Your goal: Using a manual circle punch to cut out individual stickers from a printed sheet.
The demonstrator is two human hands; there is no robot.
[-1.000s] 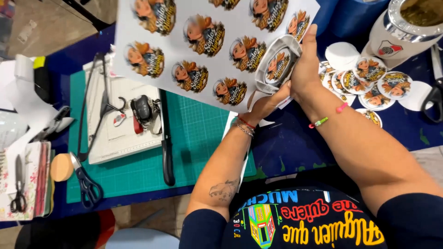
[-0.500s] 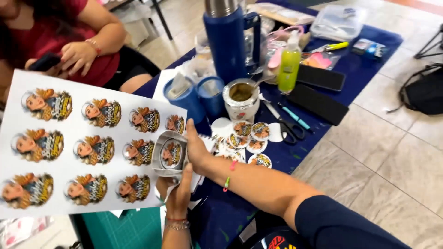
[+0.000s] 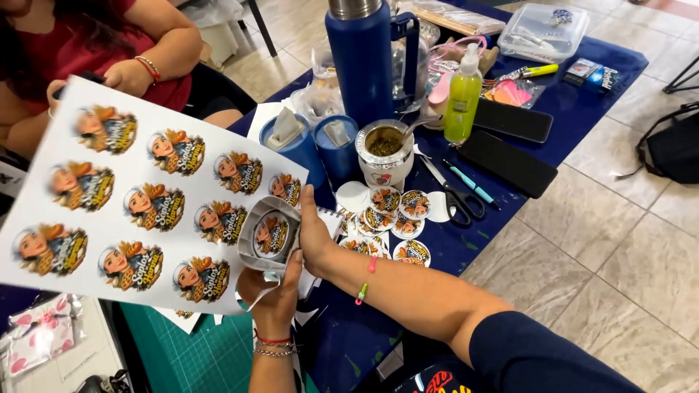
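Round metal punch cutter (image 3: 268,234) sits clamped over the right edge of the white sticker sheet (image 3: 138,196), held up in the air over the table's near-left corner, one printed round showing through its window. Right hand (image 3: 312,234) is closed on the cutter's right side, thumb up along it. Left hand (image 3: 273,295) comes from below, fingers curled under the cutter and the sheet edge; its fingertips are hidden behind the paper, so the grip itself is only partly seen. The sheet covers most of the table's left part and its lower left corner runs out of view.

Cut round stickers (image 3: 389,218) lie in a loose pile just right of the right hand, beside a gourd cup (image 3: 384,153) with a metal straw. Scissors (image 3: 460,198) just past them. Tall blue flask (image 3: 364,65) cut off at the top. Green cutting mat (image 3: 204,353) pokes out under the sheet, mostly hidden. Blue table cover (image 3: 582,102) ends at the right on bare tiled floor, open there. Another person's hand (image 3: 124,76) sits just behind the sheet's top edge, tight room on that side.

Versus half a second ago: sheet and cutter sit a bit higher and more to the right in view, grip unchanged.
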